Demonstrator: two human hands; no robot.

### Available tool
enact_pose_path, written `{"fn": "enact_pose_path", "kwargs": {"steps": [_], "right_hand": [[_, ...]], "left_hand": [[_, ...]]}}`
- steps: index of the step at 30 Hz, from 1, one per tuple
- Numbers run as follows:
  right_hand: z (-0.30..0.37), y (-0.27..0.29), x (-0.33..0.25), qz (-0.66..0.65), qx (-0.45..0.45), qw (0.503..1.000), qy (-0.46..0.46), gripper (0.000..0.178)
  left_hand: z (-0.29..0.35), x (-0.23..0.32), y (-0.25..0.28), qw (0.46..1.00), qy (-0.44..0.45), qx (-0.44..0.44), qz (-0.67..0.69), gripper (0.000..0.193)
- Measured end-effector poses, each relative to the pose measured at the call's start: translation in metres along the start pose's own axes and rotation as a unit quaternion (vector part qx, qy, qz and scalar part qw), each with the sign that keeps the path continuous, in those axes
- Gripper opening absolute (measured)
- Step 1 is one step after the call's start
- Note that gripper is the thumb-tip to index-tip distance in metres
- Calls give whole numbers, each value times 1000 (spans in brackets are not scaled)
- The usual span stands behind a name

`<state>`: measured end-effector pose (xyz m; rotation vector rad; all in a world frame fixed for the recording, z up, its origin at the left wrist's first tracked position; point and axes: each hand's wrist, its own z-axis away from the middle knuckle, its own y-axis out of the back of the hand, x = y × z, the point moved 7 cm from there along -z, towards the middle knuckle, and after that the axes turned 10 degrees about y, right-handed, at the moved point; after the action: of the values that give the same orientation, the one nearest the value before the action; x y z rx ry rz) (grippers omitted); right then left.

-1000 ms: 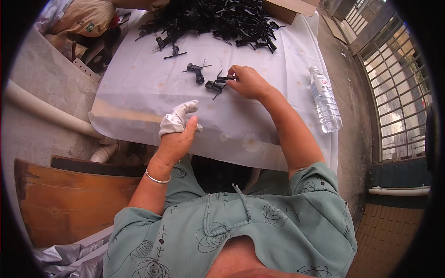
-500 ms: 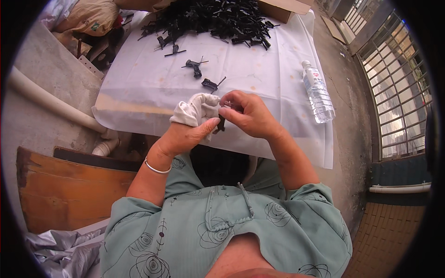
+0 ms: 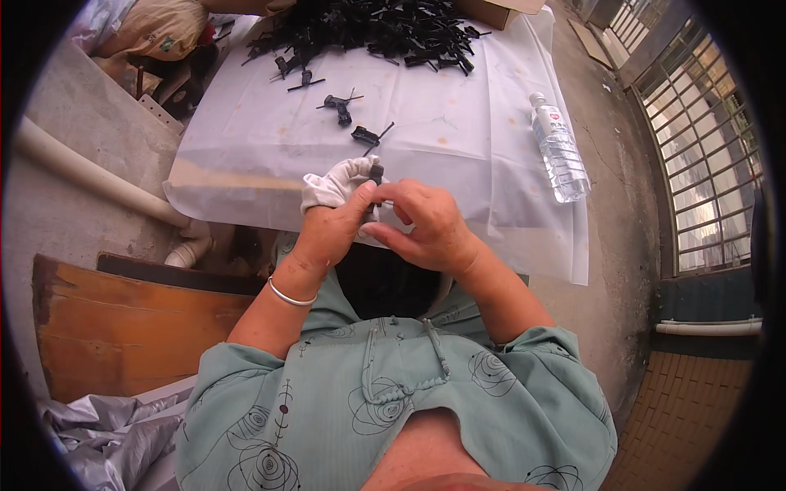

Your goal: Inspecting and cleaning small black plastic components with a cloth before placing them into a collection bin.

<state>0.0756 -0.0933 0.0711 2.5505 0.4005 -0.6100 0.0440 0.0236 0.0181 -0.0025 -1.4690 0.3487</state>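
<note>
My left hand (image 3: 334, 206), with a white cloth glove (image 3: 332, 185) over its fingers and the thumb bare, is closed on a small black plastic part (image 3: 376, 173). The part's upper end sticks out above my thumb. My right hand (image 3: 427, 225) is bent around the lower end of the same part, index finger and thumb close to it. Whether the right fingertips grip anything is hard to make out. Just beyond my hands, similar black parts with thin rods (image 3: 370, 136) lie on the white tablecloth (image 3: 458, 188).
A large heap of black parts (image 3: 360, 33) covers the table's far end, beside a cardboard box (image 3: 495, 11). At the right edge stands or lies a clear water bottle (image 3: 560, 151). A wooden board (image 3: 139, 335) and a pale pipe (image 3: 90, 180) are on the left.
The black part has turned in my left hand, its end now pointing up past my thumb. My right hand has moved down and slightly left, from the part's top to its lower end.
</note>
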Motion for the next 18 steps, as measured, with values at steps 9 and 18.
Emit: {"fn": "enact_pose_path", "kwargs": {"steps": [9,18], "right_hand": [[12,-6,50,-134,-37,962,-235,17],[34,-37,59,-155,-48,947,-278,27]], "left_hand": [[7,8,-7,997,-32,-27,-69,30],[13,24,-10,912,-208,94,-341,29]]}}
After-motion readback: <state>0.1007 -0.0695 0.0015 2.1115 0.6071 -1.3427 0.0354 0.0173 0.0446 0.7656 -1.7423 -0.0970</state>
